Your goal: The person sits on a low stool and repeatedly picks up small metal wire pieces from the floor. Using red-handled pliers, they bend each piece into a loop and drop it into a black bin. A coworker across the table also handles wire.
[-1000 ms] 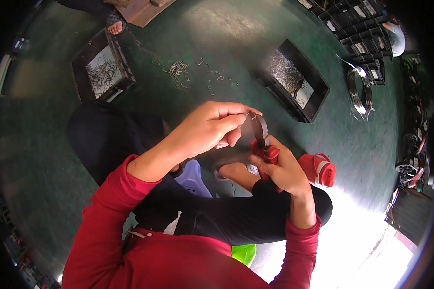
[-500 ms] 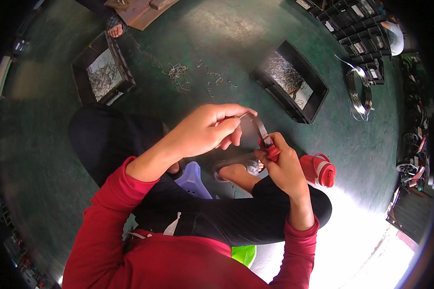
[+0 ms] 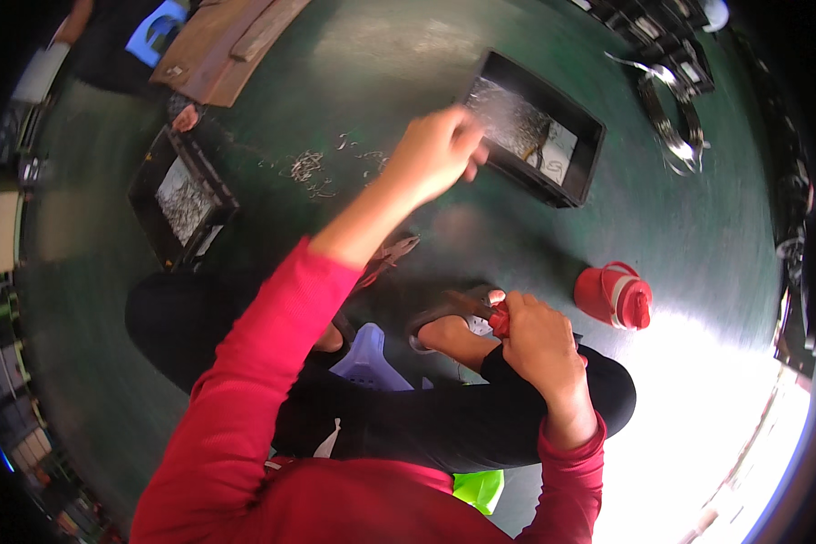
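Note:
My left hand [image 3: 444, 150] reaches out over the near left edge of a black crate [image 3: 539, 181] that holds many small bent wire pieces [image 3: 508, 113]. Its fingers are curled and smeared by motion, so anything in them is hidden. Above my right knee, my right hand [image 3: 544, 344] is closed round a red-handled tool [image 3: 499, 319]. The tool's narrow, flat dark metal end points left over my foot and is blurred. Red-handled pliers [image 3: 394, 254] lie on the floor, partly behind my left forearm.
Another black crate [image 3: 222, 195] with wire pieces stands at left. Loose wire bits [image 3: 306, 166] lie between the crates. A red jug [image 3: 612, 295] stands right of my knee, a wire coil [image 3: 671, 122] beyond it. A wooden board [image 3: 218, 68] and a person's foot are at far left.
My left hand has moved away from the tool, forward to the right-hand crate; the bent wire it held no longer shows. My right hand has lowered slightly, tool turned left. The view has shifted.

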`<act>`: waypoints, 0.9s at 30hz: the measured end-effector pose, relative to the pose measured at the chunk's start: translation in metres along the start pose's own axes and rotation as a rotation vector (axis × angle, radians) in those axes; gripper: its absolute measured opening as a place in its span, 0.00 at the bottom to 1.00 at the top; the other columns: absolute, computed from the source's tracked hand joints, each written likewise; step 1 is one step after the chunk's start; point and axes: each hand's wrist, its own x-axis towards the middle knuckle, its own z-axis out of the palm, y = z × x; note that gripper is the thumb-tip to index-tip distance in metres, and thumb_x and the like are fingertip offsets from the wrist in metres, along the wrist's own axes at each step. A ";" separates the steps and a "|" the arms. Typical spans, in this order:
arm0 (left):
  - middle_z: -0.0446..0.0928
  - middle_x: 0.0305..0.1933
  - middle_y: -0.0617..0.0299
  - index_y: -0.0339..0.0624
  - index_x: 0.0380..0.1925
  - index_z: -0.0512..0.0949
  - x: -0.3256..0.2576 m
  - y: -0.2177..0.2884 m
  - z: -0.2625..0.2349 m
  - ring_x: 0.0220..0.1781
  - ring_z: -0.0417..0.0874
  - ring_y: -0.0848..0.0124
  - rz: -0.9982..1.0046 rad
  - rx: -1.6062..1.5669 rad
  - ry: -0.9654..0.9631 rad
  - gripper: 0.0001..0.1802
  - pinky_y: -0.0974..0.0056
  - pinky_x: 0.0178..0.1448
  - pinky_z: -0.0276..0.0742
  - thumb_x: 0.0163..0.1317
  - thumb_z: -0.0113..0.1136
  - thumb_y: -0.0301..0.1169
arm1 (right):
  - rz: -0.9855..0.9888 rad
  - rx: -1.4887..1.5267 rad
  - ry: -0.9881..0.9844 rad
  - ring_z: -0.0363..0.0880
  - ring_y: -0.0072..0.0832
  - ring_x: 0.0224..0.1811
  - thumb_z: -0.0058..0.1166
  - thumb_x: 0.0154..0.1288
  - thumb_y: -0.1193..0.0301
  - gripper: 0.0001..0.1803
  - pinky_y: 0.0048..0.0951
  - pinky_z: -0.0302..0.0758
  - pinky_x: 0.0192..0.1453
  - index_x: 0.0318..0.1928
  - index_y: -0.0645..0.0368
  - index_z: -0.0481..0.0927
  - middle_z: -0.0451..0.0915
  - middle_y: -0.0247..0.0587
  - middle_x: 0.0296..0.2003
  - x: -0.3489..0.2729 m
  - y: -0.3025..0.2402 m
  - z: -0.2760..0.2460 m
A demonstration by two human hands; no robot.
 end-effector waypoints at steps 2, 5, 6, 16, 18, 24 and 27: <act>0.84 0.42 0.55 0.37 0.51 0.76 0.063 -0.005 0.012 0.36 0.86 0.70 0.065 0.281 0.064 0.20 0.67 0.37 0.79 0.68 0.55 0.41 | 0.023 -0.014 -0.003 0.80 0.46 0.38 0.57 0.51 0.77 0.13 0.47 0.75 0.42 0.39 0.61 0.72 0.78 0.49 0.32 -0.003 0.006 0.004; 0.84 0.44 0.51 0.41 0.48 0.80 0.110 -0.051 0.006 0.44 0.85 0.54 0.155 0.405 0.183 0.21 0.57 0.51 0.79 0.61 0.59 0.43 | 0.067 -0.096 0.050 0.79 0.43 0.39 0.58 0.49 0.78 0.14 0.42 0.74 0.43 0.38 0.60 0.72 0.76 0.46 0.32 -0.006 0.012 0.004; 0.84 0.44 0.53 0.45 0.44 0.82 0.114 -0.077 -0.001 0.43 0.85 0.56 0.248 0.498 0.251 0.17 0.58 0.49 0.79 0.60 0.60 0.42 | 0.074 -0.098 0.042 0.78 0.42 0.39 0.58 0.48 0.78 0.15 0.41 0.73 0.43 0.38 0.59 0.72 0.76 0.45 0.33 -0.007 0.013 0.002; 0.75 0.50 0.63 0.51 0.30 0.81 0.074 -0.297 -0.001 0.59 0.69 0.54 0.177 0.785 0.262 0.10 0.50 0.58 0.68 0.47 0.71 0.29 | 0.072 -0.085 -0.143 0.74 0.35 0.37 0.52 0.61 0.71 0.04 0.37 0.66 0.49 0.36 0.55 0.74 0.73 0.38 0.31 0.005 0.011 -0.008; 0.73 0.54 0.61 0.51 0.29 0.81 0.081 -0.303 0.006 0.62 0.67 0.52 0.273 0.831 0.279 0.10 0.47 0.60 0.66 0.46 0.72 0.29 | 0.070 -0.093 -0.134 0.74 0.34 0.37 0.51 0.62 0.70 0.03 0.37 0.66 0.49 0.36 0.54 0.74 0.73 0.38 0.31 0.010 0.009 -0.009; 0.72 0.57 0.59 0.46 0.34 0.80 0.083 -0.272 0.004 0.64 0.67 0.56 0.261 0.800 0.173 0.11 0.51 0.61 0.65 0.50 0.71 0.31 | 0.053 -0.066 -0.091 0.74 0.34 0.37 0.51 0.61 0.71 0.04 0.37 0.66 0.49 0.36 0.54 0.73 0.73 0.38 0.30 0.019 0.004 -0.012; 0.73 0.57 0.62 0.41 0.37 0.80 0.072 -0.214 -0.004 0.57 0.73 0.68 -0.057 0.196 0.104 0.09 0.61 0.59 0.68 0.59 0.66 0.33 | 0.013 -0.081 -0.052 0.74 0.35 0.36 0.53 0.60 0.70 0.05 0.36 0.68 0.47 0.36 0.55 0.74 0.73 0.38 0.31 0.016 -0.001 -0.016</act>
